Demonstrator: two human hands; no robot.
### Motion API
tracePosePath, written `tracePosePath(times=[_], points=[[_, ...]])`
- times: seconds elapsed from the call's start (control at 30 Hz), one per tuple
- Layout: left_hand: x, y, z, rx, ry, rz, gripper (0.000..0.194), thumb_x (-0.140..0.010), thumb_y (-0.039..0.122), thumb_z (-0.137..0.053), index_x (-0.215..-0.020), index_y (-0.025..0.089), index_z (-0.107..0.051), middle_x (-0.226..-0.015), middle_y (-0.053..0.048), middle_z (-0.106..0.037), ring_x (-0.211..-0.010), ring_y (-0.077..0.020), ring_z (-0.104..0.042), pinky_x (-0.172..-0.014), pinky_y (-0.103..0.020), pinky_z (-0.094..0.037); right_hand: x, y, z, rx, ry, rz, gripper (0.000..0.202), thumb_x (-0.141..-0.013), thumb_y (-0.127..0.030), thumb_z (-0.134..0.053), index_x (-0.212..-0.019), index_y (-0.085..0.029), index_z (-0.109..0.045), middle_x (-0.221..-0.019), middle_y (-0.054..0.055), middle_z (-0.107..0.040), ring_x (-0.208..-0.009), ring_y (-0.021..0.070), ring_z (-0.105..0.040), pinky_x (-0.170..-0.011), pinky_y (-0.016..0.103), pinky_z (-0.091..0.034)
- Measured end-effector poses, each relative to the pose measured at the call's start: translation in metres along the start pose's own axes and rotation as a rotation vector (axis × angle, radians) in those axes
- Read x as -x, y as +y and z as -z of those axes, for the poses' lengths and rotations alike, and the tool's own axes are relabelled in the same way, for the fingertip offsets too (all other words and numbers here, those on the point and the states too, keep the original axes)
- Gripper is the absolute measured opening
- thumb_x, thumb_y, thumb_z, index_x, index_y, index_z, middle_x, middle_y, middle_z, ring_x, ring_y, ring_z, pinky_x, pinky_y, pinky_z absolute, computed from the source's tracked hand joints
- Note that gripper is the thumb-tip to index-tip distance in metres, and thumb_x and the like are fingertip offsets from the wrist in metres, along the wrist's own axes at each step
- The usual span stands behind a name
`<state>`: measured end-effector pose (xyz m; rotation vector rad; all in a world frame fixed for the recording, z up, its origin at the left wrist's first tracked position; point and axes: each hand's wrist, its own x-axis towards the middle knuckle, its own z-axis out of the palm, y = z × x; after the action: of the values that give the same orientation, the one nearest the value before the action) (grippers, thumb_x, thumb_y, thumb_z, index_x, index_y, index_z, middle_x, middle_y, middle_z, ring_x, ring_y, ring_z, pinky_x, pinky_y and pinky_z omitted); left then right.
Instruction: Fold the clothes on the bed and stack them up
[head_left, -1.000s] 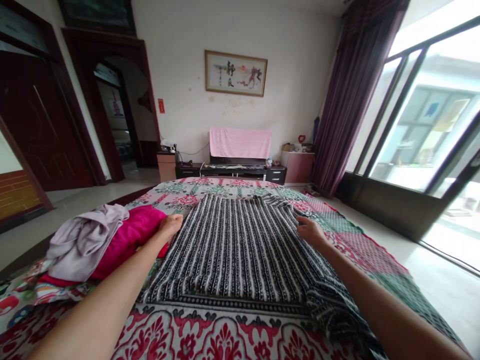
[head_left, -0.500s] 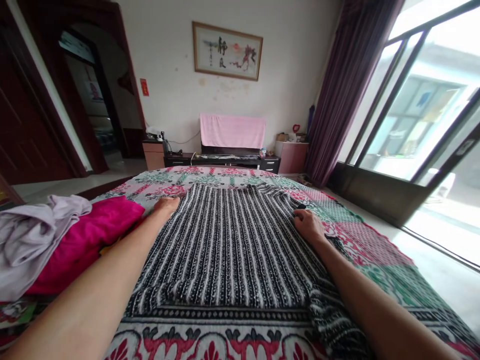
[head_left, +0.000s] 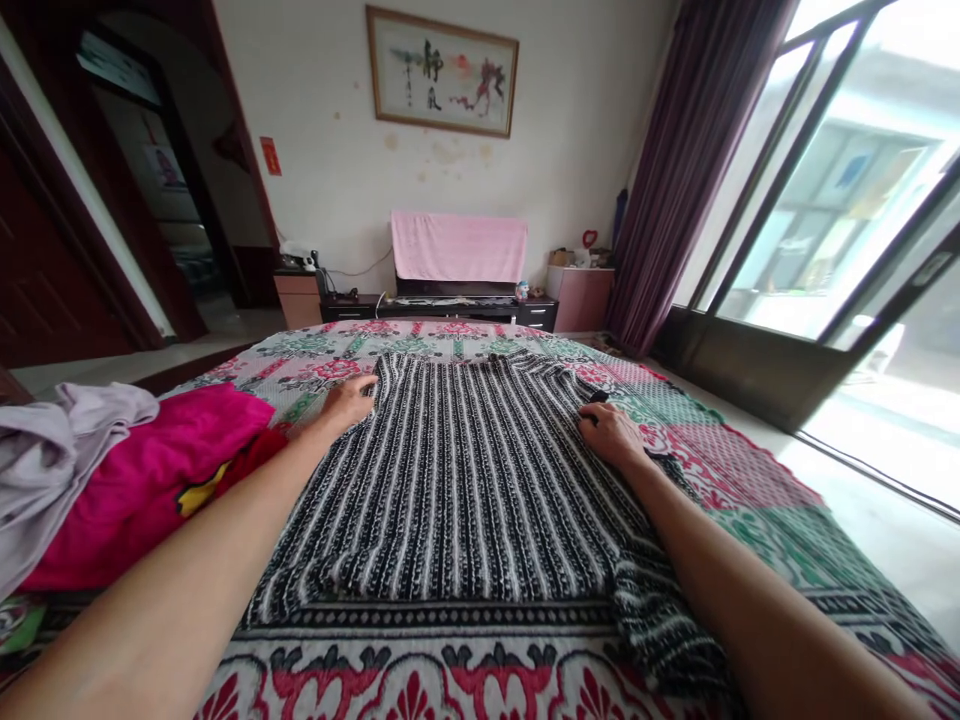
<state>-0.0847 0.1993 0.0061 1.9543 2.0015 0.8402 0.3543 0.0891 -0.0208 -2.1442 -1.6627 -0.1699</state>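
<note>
A black-and-white striped knit sweater [head_left: 465,480] lies spread flat, its lower hem nearest me. One sleeve [head_left: 664,625] is bunched at its lower right, partly under my right forearm. My left hand [head_left: 349,403] is at the upper left edge of the knit, fingers loosely curved with a gap between thumb and forefinger. On the opposite edge, my right hand [head_left: 611,434] has its fingers bent over the fabric, closed on it beside a small black piece [head_left: 598,397]. Its fingertips are partly hidden.
Under the sweater is a patterned bedcover [head_left: 405,685]. To the left lie a bright pink garment [head_left: 150,460] and a pale lilac cloth [head_left: 52,450]. Beyond the bed stand a low black cabinet [head_left: 536,316] and a pink-draped screen [head_left: 459,246]. A glass door [head_left: 817,220] is at right.
My left hand has shifted slightly inward and up along the sweater's edge, its fingers looser. My right hand stays at the right edge. The whole view has tilted slightly.
</note>
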Motion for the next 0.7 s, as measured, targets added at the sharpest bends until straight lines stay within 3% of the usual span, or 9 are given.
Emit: tracePosePath(times=[0.2,0.33,0.47,0.6,0.7], points=[[0.004,-0.006,0.012,-0.27,0.231,-0.034,0.044,-0.078,0.018,-0.051,-0.12,0.02,-0.066,-0.121,-0.011,-0.063,-0.102,-0.0286,-0.06,-0.085,-0.035,-0.046,0.001,0.0,0.0,-0.025,-0.002,0.008,0.038,-0.081,-0.027,-0.046,-0.11,-0.023,-0.07,-0.122,0.006,-0.064,-0.111,0.0262,-0.056,-0.098,0.038,-0.04],[0.015,-0.014,0.026,-0.34,0.116,0.032,0.057,-0.071,0.018,-0.058,-0.128,0.02,-0.058,-0.134,-0.015,-0.053,-0.107,-0.033,-0.058,-0.087,-0.04,-0.047,0.002,-0.001,-0.001,-0.03,-0.017,0.004,0.038,-0.082,-0.026,-0.045,-0.111,-0.022,-0.069,-0.125,0.006,-0.063,-0.112,0.0265,-0.055,-0.098,0.039,-0.039],[0.046,-0.021,0.046,-0.304,0.041,-0.167,0.044,-0.075,0.02,-0.053,-0.117,0.02,-0.066,-0.125,-0.008,-0.061,-0.107,-0.0243,-0.058,-0.093,-0.031,-0.044,0.002,-0.002,0.0,-0.023,-0.045,0.015,0.04,-0.084,-0.025,-0.042,-0.113,-0.021,-0.068,-0.127,0.007,-0.061,-0.115,0.0256,-0.054,-0.098,0.038,-0.04],[0.09,-0.033,0.066,-0.227,-0.221,-0.301,0.034,-0.074,0.019,-0.048,-0.096,0.02,-0.074,-0.095,-0.003,-0.071,-0.084,-0.0182,-0.064,-0.08,-0.026,-0.048,0.007,-0.005,0.009,-0.016,-0.083,0.065,0.037,-0.08,-0.021,-0.046,-0.108,-0.019,-0.07,-0.12,0.01,-0.065,-0.108,0.0248,-0.059,-0.093,0.035,-0.043],[0.116,-0.043,0.075,-0.197,-0.345,-0.412,0.034,-0.068,0.011,-0.045,-0.083,0.02,-0.074,-0.094,-0.002,-0.071,-0.09,-0.0179,-0.064,-0.084,-0.026,-0.046,0.021,-0.011,0.023,-0.033,-0.118,0.147,0.031,-0.076,-0.022,-0.051,-0.096,-0.018,-0.073,-0.102,0.008,-0.07,-0.094,0.0222,-0.062,-0.085,0.03,-0.045]])
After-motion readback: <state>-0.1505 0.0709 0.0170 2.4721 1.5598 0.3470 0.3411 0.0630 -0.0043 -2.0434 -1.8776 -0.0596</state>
